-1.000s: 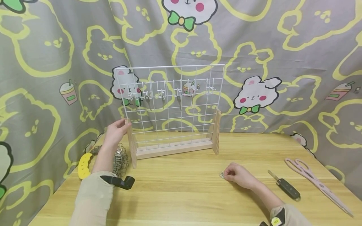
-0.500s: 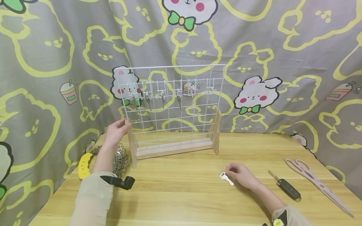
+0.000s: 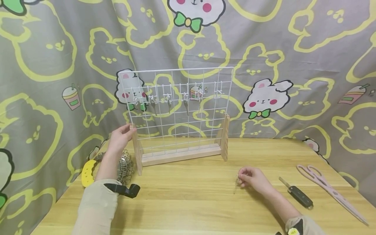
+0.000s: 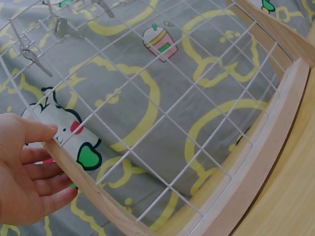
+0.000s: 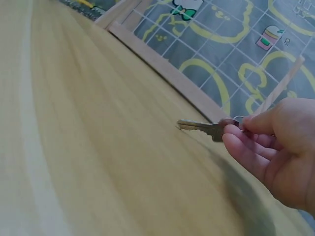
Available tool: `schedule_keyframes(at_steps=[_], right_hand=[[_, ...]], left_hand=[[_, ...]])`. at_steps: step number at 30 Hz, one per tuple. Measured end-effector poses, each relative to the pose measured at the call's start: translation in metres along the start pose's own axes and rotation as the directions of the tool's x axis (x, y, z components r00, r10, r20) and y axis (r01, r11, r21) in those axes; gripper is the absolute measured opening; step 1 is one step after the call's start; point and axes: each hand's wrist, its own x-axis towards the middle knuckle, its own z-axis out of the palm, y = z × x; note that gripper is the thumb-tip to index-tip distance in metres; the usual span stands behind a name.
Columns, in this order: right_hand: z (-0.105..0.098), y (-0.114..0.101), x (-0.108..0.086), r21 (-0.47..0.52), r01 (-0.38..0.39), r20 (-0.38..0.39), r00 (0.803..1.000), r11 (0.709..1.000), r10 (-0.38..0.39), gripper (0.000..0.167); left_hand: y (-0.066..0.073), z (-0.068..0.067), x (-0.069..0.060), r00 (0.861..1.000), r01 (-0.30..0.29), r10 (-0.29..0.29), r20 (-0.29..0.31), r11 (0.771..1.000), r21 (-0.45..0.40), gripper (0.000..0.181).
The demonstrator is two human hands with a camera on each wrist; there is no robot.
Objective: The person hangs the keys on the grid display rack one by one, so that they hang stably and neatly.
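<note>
In the head view my right hand [image 3: 252, 179] pinches a small metal key [image 3: 236, 184] by its ring end, with the blade hanging down over the table. The right wrist view shows the toothed blade of this key [image 5: 197, 126] pointing away from the fingers. My left hand [image 3: 121, 135] grips the left wooden upright [image 3: 136, 147] of a white wire grid rack [image 3: 182, 126]. Seen from the left wrist, the thumb lies on the upright [image 4: 83, 176] and the fingers reach behind it. Several keys [image 3: 186, 106] hang from hooks along the grid's upper part; the rightmost hook [image 3: 218, 92] bears no key.
A black car key [image 3: 299, 196] and pink scissors [image 3: 332, 192] lie on the table [image 3: 188, 202] at the right. Left of the rack, partly behind the left arm, are a yellow curved object [image 3: 88, 173] and a bunch of metal rings [image 3: 126, 168]. A patterned curtain [image 3: 264, 26] stands behind.
My right hand has raised the key from the table and turned it so that it hangs down, moving slightly right. The left hand and the rack have stayed put.
</note>
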Motion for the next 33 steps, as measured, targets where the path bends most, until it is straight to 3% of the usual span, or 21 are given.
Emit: schedule_keyframes(at_steps=[4,13,23,33], right_hand=[[-0.003,-0.010,0.001,0.019,-0.002,-0.012,1.000,1.000,0.002,0.019],[-0.012,-0.036,0.011,-0.021,0.076,-0.015,0.997,0.997,-0.076,0.024],[-0.023,-0.062,0.031,0.014,0.145,-0.095,0.985,0.989,-0.143,0.024],[-0.034,-0.107,0.052,0.046,0.206,-0.145,0.970,0.978,-0.197,0.022]], left_hand=[[0.000,0.000,0.000,1.000,0.000,0.000,0.002,1.000,0.002,0.060],[0.000,0.000,0.000,1.000,0.002,-0.002,0.001,1.000,-0.001,0.062],[-0.001,0.000,0.000,1.000,-0.005,0.005,0.006,1.000,-0.003,0.060],[-0.001,0.001,-0.001,1.000,0.000,0.000,0.003,1.000,0.008,0.062]])
